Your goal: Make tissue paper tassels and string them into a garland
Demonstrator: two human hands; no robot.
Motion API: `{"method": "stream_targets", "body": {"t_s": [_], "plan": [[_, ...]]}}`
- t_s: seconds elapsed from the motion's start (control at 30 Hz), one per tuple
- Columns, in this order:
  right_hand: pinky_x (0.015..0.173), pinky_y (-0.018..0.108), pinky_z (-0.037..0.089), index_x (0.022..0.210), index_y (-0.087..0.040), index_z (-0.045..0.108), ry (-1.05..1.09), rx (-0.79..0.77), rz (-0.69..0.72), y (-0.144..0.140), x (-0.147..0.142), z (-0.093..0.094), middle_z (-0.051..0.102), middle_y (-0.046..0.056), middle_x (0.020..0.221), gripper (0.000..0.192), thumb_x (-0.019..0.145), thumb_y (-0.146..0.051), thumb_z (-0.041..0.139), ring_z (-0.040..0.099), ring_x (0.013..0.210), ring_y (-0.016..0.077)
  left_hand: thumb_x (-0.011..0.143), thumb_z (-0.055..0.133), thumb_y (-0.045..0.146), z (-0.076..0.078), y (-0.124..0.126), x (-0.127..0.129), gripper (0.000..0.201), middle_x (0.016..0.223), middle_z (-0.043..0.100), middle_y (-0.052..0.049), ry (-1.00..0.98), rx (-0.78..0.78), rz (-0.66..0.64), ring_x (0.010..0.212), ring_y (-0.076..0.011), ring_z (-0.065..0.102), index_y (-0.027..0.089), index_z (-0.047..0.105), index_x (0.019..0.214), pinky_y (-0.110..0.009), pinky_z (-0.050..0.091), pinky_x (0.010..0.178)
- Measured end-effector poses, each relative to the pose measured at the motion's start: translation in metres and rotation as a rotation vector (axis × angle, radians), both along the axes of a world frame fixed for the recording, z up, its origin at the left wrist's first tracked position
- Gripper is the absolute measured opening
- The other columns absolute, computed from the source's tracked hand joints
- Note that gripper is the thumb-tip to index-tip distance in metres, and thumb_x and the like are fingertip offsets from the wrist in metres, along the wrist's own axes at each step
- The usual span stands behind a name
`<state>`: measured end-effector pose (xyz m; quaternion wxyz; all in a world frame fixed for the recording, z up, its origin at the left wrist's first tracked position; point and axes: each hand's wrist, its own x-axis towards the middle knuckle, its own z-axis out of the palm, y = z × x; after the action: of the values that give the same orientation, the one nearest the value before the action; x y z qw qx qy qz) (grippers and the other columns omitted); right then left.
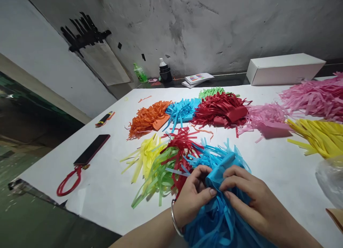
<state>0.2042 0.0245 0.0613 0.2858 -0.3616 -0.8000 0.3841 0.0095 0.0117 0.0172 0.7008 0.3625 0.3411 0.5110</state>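
A bundle of blue fringed tissue paper [222,219] hangs over the near edge of the table in front of me. My left hand [197,191], with a silver bangle at the wrist, pinches its uncut band from the left. From the right, my right hand [246,194] has its fingers closed on the same band. Beyond my hands, more blue strips fan out over the table. Just left of them lie a red fringe [182,144], a light green fringe [163,173] and a yellow fringe [150,151], overlapping one another.
Orange [150,117], blue [183,110], dark red [222,110] and pink fringe piles [268,117] line the white table [107,180]. A phone [92,149] and cutter [104,119] lie left. A white box [285,69] stands by the wall; clear plastic [331,180] lies right.
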Motion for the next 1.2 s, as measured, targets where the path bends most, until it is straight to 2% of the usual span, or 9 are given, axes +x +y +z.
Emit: {"method": "stream_targets", "body": {"t_s": [0.17, 0.27, 0.37, 0.47, 0.6, 0.77, 0.93, 1.03, 1.2], "plan": [[0.091, 0.03, 0.046, 0.09, -0.026, 0.058, -0.083, -0.064, 0.01, -0.002, 0.003, 0.002, 0.054, 0.003, 0.118, 0.004, 0.089, -0.022, 0.06, 0.055, 0.111, 0.0189, 0.067, 0.091, 0.033, 0.001, 0.001, 0.002, 0.047, 0.083, 0.066, -0.001, -0.079, -0.063, 0.045, 0.069, -0.0105, 0.057, 0.019, 0.064, 0.102, -0.019, 0.044, 0.063], [0.094, 0.034, 0.048, 0.088, -0.026, 0.06, -0.131, -0.098, -0.015, -0.004, 0.001, 0.002, 0.052, 0.004, 0.124, 0.009, 0.087, -0.031, 0.066, 0.056, 0.112, 0.0215, 0.067, 0.09, 0.033, 0.004, 0.001, 0.003, 0.045, 0.081, 0.067, -0.001, -0.106, -0.081, 0.058, 0.069, -0.0109, 0.059, 0.018, 0.064, 0.1, -0.02, 0.046, 0.064], [0.095, 0.038, 0.049, 0.087, -0.025, 0.061, -0.151, -0.07, -0.07, -0.007, -0.004, 0.0, 0.053, 0.006, 0.122, 0.008, 0.086, -0.031, 0.067, 0.057, 0.111, 0.0233, 0.068, 0.09, 0.032, 0.006, 0.001, 0.004, 0.044, 0.08, 0.066, 0.0, -0.103, -0.081, 0.076, 0.07, -0.0109, 0.059, 0.018, 0.063, 0.101, -0.02, 0.047, 0.065], [0.083, 0.035, 0.053, 0.084, -0.024, 0.061, -0.131, 0.007, -0.11, -0.008, -0.008, -0.003, 0.055, 0.007, 0.116, 0.005, 0.087, -0.027, 0.063, 0.059, 0.106, 0.0238, 0.068, 0.089, 0.032, 0.005, 0.0, 0.004, 0.046, 0.089, 0.067, -0.002, -0.088, -0.055, 0.075, 0.079, -0.0133, 0.061, 0.019, 0.063, 0.104, -0.021, 0.048, 0.068], [0.063, 0.028, 0.053, 0.08, -0.023, 0.059, -0.103, 0.046, -0.141, -0.009, -0.011, -0.006, 0.056, 0.007, 0.108, 0.009, 0.088, -0.019, 0.056, 0.061, 0.098, 0.0222, 0.065, 0.092, 0.029, 0.003, 0.0, 0.004, 0.055, 0.109, 0.067, -0.005, -0.04, -0.009, 0.075, 0.104, -0.0211, 0.061, 0.021, 0.063, 0.111, -0.026, 0.049, 0.081], [0.047, 0.021, 0.044, 0.078, -0.023, 0.058, -0.079, -0.028, -0.143, -0.008, -0.013, -0.008, 0.056, 0.007, 0.105, 0.012, 0.089, -0.018, 0.053, 0.06, 0.088, 0.0187, 0.062, 0.094, 0.031, 0.0, -0.003, 0.003, 0.065, 0.12, 0.063, -0.006, 0.027, -0.011, 0.05, 0.102, -0.0204, 0.061, 0.024, 0.058, 0.117, -0.028, 0.048, 0.086], [0.055, 0.022, 0.049, 0.077, -0.022, 0.057, -0.071, -0.023, -0.142, -0.005, -0.017, -0.007, 0.057, 0.006, 0.102, 0.013, 0.089, -0.017, 0.053, 0.059, 0.088, 0.0179, 0.07, 0.088, 0.033, 0.001, -0.005, 0.001, 0.06, 0.115, 0.065, -0.005, 0.111, 0.021, 0.041, 0.088, -0.0167, 0.061, 0.023, 0.057, 0.12, -0.025, 0.047, 0.076], [0.054, 0.022, 0.047, 0.077, -0.022, 0.058, -0.075, -0.006, -0.143, -0.005, -0.017, -0.007, 0.057, 0.006, 0.101, 0.013, 0.088, -0.017, 0.053, 0.059, 0.088, 0.018, 0.074, 0.085, 0.033, 0.003, -0.005, 0.001, 0.054, 0.111, 0.065, -0.005, 0.113, 0.06, 0.029, 0.089, -0.0171, 0.06, 0.024, 0.057, 0.119, -0.026, 0.047, 0.078], [0.066, 0.026, 0.05, 0.077, -0.022, 0.058, -0.083, 0.028, -0.151, -0.006, -0.016, -0.009, 0.058, 0.004, 0.1, 0.012, 0.087, -0.016, 0.056, 0.058, 0.089, 0.0182, 0.069, 0.088, 0.034, 0.004, -0.004, 0.003, 0.062, 0.116, 0.063, -0.006, 0.123, 0.049, 0.02, 0.094, -0.0182, 0.06, 0.023, 0.054, 0.12, -0.027, 0.046, 0.083]]}}
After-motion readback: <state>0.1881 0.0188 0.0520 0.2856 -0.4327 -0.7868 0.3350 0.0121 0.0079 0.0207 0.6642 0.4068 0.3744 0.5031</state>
